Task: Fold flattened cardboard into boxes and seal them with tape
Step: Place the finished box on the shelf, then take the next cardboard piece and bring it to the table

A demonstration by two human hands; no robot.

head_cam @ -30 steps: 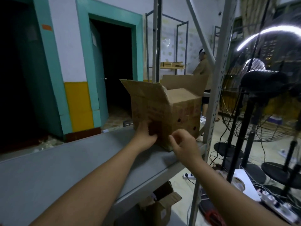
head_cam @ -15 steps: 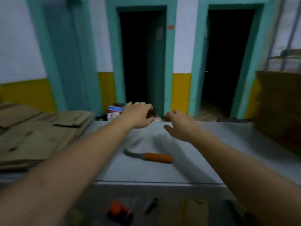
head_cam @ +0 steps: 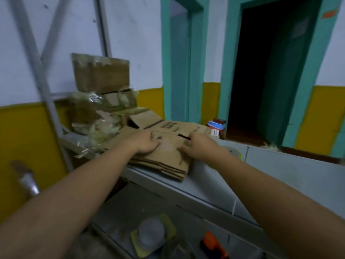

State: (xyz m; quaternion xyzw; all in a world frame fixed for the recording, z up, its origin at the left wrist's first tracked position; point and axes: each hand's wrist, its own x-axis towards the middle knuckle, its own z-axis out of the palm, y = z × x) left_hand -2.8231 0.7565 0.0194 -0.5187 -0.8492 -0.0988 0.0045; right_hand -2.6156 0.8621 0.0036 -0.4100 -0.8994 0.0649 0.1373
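Nearest, well below both hands, a lower shelf [head_cam: 188, 212] is carrying a blurred pale roll on a yellow pad [head_cam: 152, 234] and, to its right, an orange tool [head_cam: 212, 243]. Above that, the two bare forearms are reaching forward over the edge of the grey table [head_cam: 280, 176].

The left hand [head_cam: 146, 143] is lying palm down on the top sheet of the stack of flattened cardboard [head_cam: 166, 159], its fingers bending against the sheet. The right hand [head_cam: 197, 146] is resting just beside it on the same sheet, its fingers curling toward the left hand, near a dark slot in the board. Motion blur is hiding the fingertips, so I cannot tell whether either hand is pinching the sheet or only pressing on it. The stack is lying flat under both hands, at the table's left end, its layered edges facing the person.

Beyond the left hand, two taped cardboard boxes [head_cam: 100, 75] are sitting one on the other, with loose plastic wrap [head_cam: 97, 131] bunching around them. Beyond the right hand, a red and blue container [head_cam: 216, 125] is standing by a dark doorway [head_cam: 261, 71].
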